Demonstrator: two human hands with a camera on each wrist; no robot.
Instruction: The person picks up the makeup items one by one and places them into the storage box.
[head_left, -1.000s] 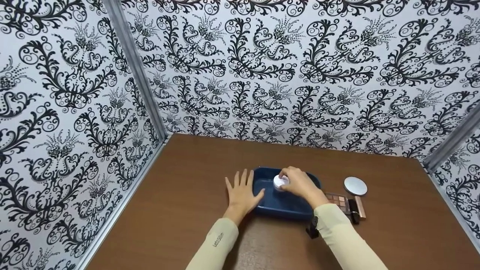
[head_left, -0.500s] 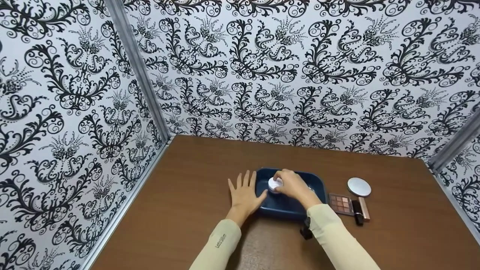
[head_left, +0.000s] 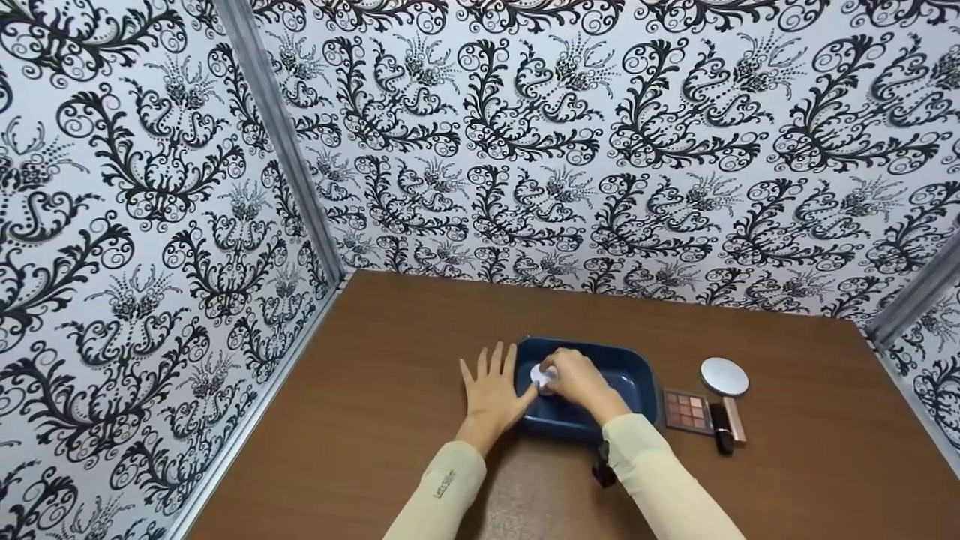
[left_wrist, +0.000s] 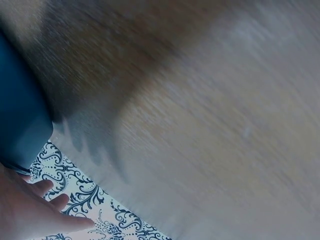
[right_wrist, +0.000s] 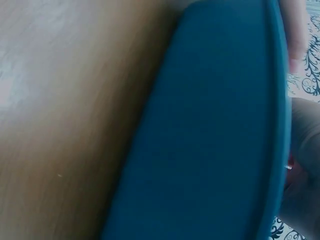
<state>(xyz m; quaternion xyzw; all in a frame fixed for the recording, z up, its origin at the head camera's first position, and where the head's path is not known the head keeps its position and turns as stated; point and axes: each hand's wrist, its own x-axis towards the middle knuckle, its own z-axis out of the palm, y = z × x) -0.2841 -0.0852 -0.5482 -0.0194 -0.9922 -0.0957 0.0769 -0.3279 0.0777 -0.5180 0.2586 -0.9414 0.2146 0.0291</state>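
In the head view, a blue rectangular tray (head_left: 637,379) sits on the brown table. My right hand (head_left: 583,384) reaches down into it and grips a small round white jar (head_left: 538,375) by its edge, at the tray's left end. The fingers cover part of the jar. My left hand (head_left: 491,396) lies along the tray's left side, fingers straight and spread, thumb over the rim close to the jar. The left wrist view catches the left hand (left_wrist: 30,207) below the tray's outer wall (left_wrist: 20,110). Tray wall (right_wrist: 200,125) hides most of the right hand (right_wrist: 306,165) in the right wrist view.
To the tray's right lie an eyeshadow palette (head_left: 687,412), a black tube (head_left: 721,430) and a rose-gold tube (head_left: 735,420) side by side. Behind them is a round silver compact (head_left: 724,376). Patterned wall panels (head_left: 555,150) border the table at the back and left.
My right hand has moved left inside the tray with the white jar, toward the left thumb. The palette, partly covered by the arm before, now shows fully. My left hand keeps its place beside the tray.
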